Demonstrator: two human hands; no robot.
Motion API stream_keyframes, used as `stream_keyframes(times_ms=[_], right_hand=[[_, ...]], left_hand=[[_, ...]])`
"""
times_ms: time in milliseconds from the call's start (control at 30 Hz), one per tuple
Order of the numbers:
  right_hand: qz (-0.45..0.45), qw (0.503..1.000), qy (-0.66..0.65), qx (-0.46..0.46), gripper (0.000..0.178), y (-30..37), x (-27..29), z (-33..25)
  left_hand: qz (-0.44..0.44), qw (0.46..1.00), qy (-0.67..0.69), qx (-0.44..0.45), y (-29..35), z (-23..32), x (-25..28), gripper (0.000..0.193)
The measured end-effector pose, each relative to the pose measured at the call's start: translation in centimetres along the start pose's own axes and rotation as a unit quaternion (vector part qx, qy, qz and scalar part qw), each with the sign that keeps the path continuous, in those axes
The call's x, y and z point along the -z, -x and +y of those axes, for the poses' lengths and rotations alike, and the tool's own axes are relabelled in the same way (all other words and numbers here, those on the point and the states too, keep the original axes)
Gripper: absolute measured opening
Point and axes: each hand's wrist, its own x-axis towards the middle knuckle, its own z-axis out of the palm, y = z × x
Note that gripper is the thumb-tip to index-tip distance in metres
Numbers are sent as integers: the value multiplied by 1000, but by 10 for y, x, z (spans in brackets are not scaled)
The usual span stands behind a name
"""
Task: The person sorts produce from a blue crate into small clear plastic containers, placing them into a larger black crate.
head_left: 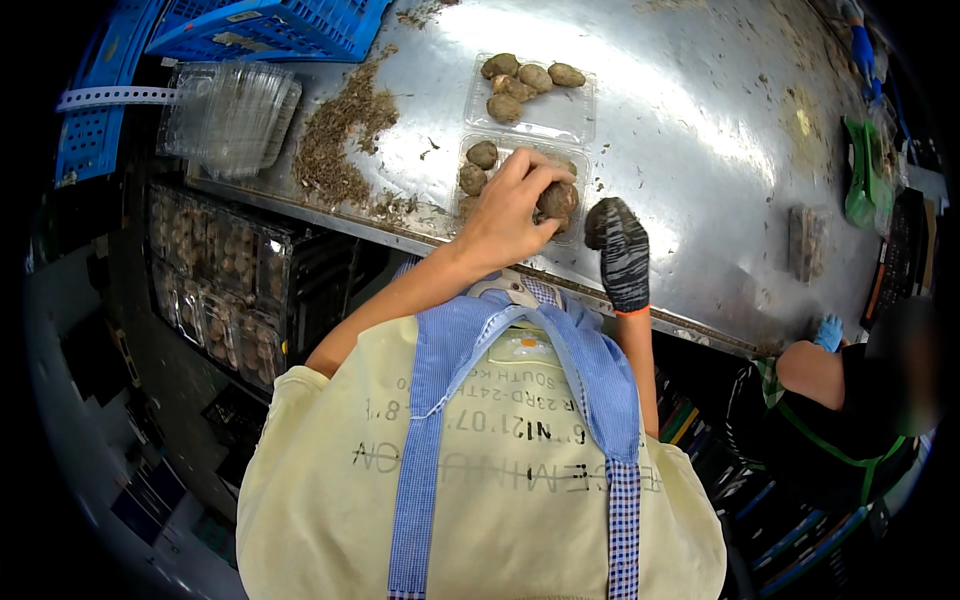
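Bare and curled, my left hand (508, 215) reaches over the nearer clear plastic tray (468, 150). Its thumb and fingers close round a brown taro root (560, 198). More small taro roots (473, 180) lie in that tray, partly covered by the hand. My right hand (624, 260) wears a grey and black knit glove with an orange cuff. It is beside the tray's right side, above the metal table, with fingers closed; a dark lump shows at its tip, and I cannot tell whether that is glove or a held thing. Beyond, an open clear plastic tray (560, 120) holds several taro roots (535, 77).
Soil and debris (345, 140) are heaped on the metal table (700, 150). At left are stacked empty clear trays (230, 115) and a blue crate (270, 28). Below stands a crate of filled packs (225, 260). A filled pack (808, 243) and another person's blue-gloved hand (828, 333) are at right.
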Motion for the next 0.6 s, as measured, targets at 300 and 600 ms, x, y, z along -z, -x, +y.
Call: stream_keyframes(times_ms=[300,600], right_hand=[[-25,985,168,41,14,-2,-12,-16],[9,1000,-17,6,25,-6,14,15]], left_hand=[[-15,997,-46,-68,-1,-6,-8,37],[47,991,-127,11,-59,-60,2,43]])
